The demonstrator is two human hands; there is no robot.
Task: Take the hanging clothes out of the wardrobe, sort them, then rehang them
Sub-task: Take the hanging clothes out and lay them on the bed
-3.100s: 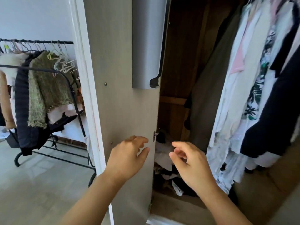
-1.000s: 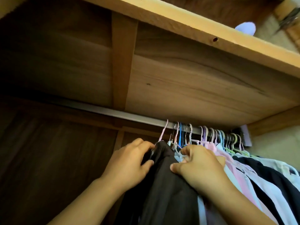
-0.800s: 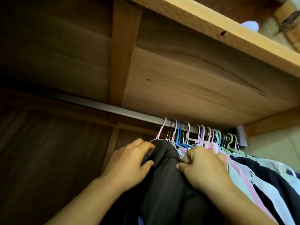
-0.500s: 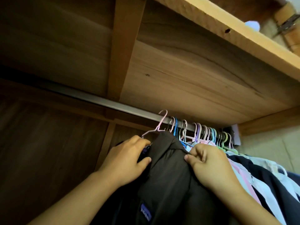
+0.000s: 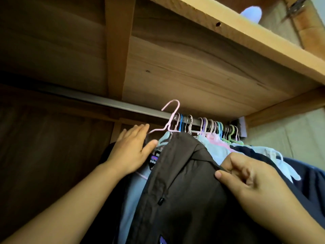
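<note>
A dark brown jacket [image 5: 184,182] with a light blue lining hangs on a pink hanger [image 5: 171,111], whose hook sits lifted just above the metal rail [image 5: 105,101]. My left hand [image 5: 131,152] lies with fairly straight fingers on the jacket's left shoulder, its fingertips at the hanger's arm. My right hand [image 5: 255,185] pinches the jacket's right shoulder edge between thumb and curled fingers. To the right, several clothes [image 5: 246,152] in pink, pale blue and navy hang on coloured hangers [image 5: 216,127] packed along the rail.
A wooden shelf [image 5: 193,71] runs close above the rail, with a pale rounded object [image 5: 251,12] on top of it. The wardrobe's dark back panel [image 5: 44,147] is at the left, where the rail is bare. A rail bracket [image 5: 241,125] sits at the right wall.
The pink hanger's hook has come up off the rail, and the jacket has moved toward me. My left fingers have straightened on the shoulder. My right hand still pinches the jacket.
</note>
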